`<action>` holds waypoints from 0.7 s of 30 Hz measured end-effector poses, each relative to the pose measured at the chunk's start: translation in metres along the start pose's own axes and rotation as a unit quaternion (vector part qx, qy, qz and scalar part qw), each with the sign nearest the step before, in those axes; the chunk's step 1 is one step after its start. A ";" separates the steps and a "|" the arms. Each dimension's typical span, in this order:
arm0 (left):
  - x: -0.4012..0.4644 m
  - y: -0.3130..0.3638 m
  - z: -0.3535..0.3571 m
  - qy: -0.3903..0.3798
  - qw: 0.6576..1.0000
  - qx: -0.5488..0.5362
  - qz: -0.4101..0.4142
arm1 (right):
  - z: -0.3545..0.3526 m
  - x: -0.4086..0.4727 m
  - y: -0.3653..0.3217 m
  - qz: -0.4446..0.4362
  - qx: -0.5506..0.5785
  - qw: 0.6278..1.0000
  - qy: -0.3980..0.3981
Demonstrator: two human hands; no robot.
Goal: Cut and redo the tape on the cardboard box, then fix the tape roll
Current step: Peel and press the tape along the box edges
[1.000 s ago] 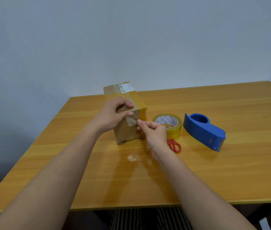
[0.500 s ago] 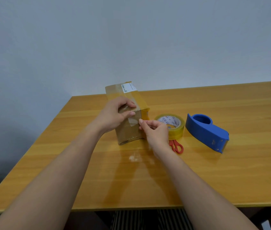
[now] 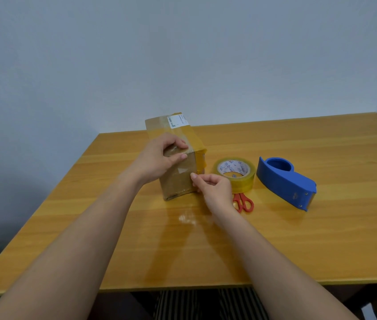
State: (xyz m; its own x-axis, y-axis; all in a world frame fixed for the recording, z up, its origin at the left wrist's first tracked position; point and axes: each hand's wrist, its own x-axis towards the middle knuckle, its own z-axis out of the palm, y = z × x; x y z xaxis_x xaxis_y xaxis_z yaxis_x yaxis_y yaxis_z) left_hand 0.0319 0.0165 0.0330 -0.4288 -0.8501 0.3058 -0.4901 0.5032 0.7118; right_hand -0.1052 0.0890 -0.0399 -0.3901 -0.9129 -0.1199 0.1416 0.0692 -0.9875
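A brown cardboard box [image 3: 178,181] wrapped in yellowish tape stands on the wooden table [image 3: 298,239], with a white label on its far top. My left hand [image 3: 159,158] grips the box's near top edge, thumb on the front face. My right hand [image 3: 212,188] pinches the tape at the box's near right corner, about halfway down. A roll of clear yellow tape [image 3: 236,175] lies flat just right of the box. Red-handled scissors [image 3: 242,202] lie in front of the roll, partly hidden by my right hand. A blue tape dispenser [image 3: 286,181] sits further right.
The table's left edge runs close to the box, with a grey wall behind. A shiny patch [image 3: 187,219] shows on the tabletop in front of the box. Striped fabric [image 3: 206,303] shows below the table's near edge.
My right hand's fingertips have slid down the box's near right corner. My left hand keeps its hold on the box's top edge. The camera view has shifted slightly.
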 end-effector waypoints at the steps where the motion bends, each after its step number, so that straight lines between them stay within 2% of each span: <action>1: 0.000 0.000 0.000 0.000 1.000 0.001 0.001 | 0.002 -0.003 0.001 0.013 0.014 0.999 -0.030; 5: -0.001 0.001 0.000 -0.001 1.000 -0.005 0.005 | 0.015 -0.007 0.000 0.074 0.078 0.988 -0.115; 11: -0.001 0.002 -0.001 -0.006 1.000 0.000 0.003 | 0.025 -0.004 -0.004 0.141 0.185 0.965 -0.116; 21: -0.001 0.001 -0.002 -0.011 1.000 -0.007 -0.009 | 0.029 -0.004 -0.007 0.114 0.132 0.982 -0.076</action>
State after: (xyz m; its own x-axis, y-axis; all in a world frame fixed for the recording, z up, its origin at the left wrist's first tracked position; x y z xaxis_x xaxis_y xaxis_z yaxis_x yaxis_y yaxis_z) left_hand 0.0328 0.0179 0.0346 -0.4370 -0.8553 0.2786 -0.4871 0.4854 0.7261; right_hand -0.0777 0.0806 -0.0298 -0.1834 -0.9367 -0.2983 0.4480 0.1904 -0.8735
